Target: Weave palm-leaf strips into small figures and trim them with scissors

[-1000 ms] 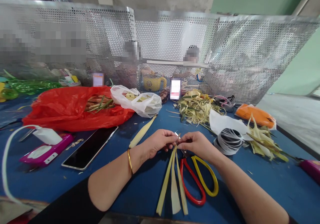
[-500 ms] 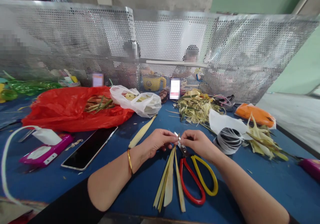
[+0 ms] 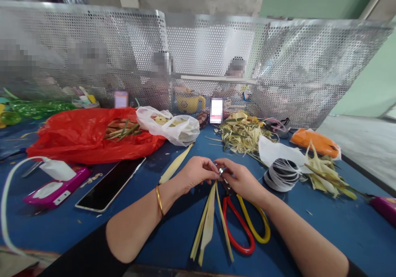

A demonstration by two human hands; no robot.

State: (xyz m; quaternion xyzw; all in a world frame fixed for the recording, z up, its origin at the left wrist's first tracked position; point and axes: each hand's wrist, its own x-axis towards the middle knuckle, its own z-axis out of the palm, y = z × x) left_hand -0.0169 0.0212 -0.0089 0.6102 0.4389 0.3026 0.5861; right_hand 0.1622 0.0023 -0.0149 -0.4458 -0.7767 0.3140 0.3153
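My left hand (image 3: pixel 201 173) pinches the top of a small bundle of dried husk strips (image 3: pixel 208 223). The pale strips fan downward over the blue table, their lower ends spread apart. My right hand (image 3: pixel 236 176) meets it at the bundle's top, thumb and fingers closed; what they pinch there is hidden. Beneath the right hand lies a pair of scissors (image 3: pixel 238 227) with one red and one yellow handle loop. Its blades are mostly covered by my fingers. A single long husk piece (image 3: pixel 176 163) rests beyond my left wrist.
A phone (image 3: pixel 111 184) and a purple power strip (image 3: pixel 57 188) lie at left, before a red plastic bag (image 3: pixel 74 134). Behind are a white bag (image 3: pixel 182 132) and a husk pile (image 3: pixel 244 132). A white coil (image 3: pixel 283 174) stands right. A perforated metal screen (image 3: pixel 213 42) closes the back.
My right hand has shifted slightly left and closed in over the bundle's top, covering more of the scissor blades. The lower ends of the strips have swung a little.
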